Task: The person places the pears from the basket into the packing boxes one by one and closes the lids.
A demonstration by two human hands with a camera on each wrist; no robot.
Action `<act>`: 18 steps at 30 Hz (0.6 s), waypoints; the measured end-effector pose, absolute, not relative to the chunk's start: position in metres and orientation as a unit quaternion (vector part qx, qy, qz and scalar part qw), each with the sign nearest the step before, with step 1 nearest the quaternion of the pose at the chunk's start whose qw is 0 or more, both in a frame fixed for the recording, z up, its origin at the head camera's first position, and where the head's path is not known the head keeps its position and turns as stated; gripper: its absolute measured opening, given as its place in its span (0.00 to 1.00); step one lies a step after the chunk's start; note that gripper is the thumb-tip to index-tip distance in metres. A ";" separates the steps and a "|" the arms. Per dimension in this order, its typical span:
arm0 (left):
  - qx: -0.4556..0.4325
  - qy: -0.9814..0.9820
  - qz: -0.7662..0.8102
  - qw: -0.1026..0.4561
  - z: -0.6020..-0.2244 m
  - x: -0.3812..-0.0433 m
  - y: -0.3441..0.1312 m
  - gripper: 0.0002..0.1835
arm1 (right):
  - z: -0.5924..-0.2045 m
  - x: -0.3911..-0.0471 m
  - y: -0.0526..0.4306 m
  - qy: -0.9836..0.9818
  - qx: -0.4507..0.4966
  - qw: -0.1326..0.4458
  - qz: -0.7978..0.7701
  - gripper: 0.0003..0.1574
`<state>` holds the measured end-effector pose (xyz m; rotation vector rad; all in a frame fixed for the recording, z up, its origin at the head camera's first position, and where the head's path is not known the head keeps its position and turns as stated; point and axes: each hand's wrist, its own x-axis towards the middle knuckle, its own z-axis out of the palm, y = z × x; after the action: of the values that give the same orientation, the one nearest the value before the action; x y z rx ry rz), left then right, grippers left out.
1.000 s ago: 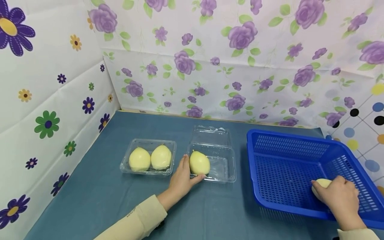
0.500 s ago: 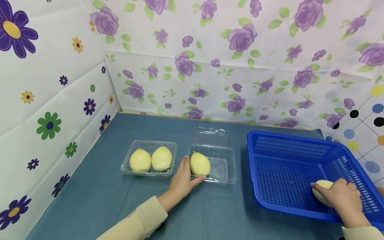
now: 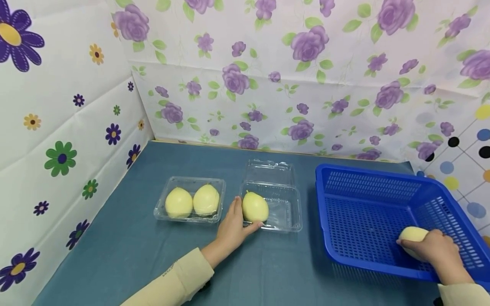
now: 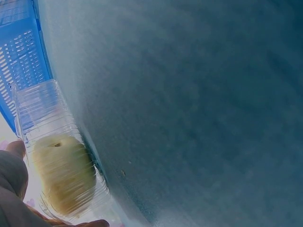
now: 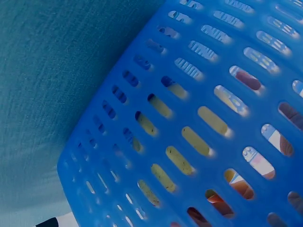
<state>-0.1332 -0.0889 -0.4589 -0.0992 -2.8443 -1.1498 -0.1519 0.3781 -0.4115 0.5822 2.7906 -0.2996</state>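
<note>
In the head view, my left hand (image 3: 231,227) touches the near left corner of an open clear plastic clamshell box (image 3: 283,212). Its fingers extend along the left side and its thumb lies at the front rim. One pale yellow pear (image 3: 255,207) is in the left half of this box; the left wrist view shows the pear (image 4: 64,175) through the clear wall. My right hand (image 3: 440,250) grips another pear (image 3: 412,233) inside a blue basket (image 3: 367,187). Through the basket's slots, the right wrist view shows parts of that pear (image 5: 180,161) and of some fingers.
Left of the open box is a second clear box (image 3: 187,219) with two pears (image 3: 178,203) under its lid. The open box's lid (image 3: 269,173) lies folded back toward the flowered wall (image 3: 268,102). A blue-grey cloth (image 3: 126,238) covers the table.
My right hand and its pear have shifted slightly right within the basket, and the thumb now sits lower on the pear. My left hand stays at the box corner.
</note>
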 end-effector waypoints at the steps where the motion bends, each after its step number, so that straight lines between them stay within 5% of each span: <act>1: -0.033 -0.926 -0.373 0.036 -0.459 -0.133 -0.088 0.53 | -0.412 -0.151 0.378 0.963 0.207 0.139 -0.105 0.61; 9: -0.035 -0.926 -0.376 0.027 -0.459 -0.132 -0.087 0.53 | -0.413 -0.152 0.379 0.959 0.225 0.142 -0.100 0.56; 18: -0.033 -0.928 -0.371 0.035 -0.457 -0.132 -0.089 0.53 | -0.414 -0.152 0.382 0.950 0.218 0.176 -0.135 0.62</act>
<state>-0.1323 -0.0889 -0.4570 -0.1017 -2.8515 -1.1392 -0.1524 0.3824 -0.4142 0.6170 2.6907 -0.3826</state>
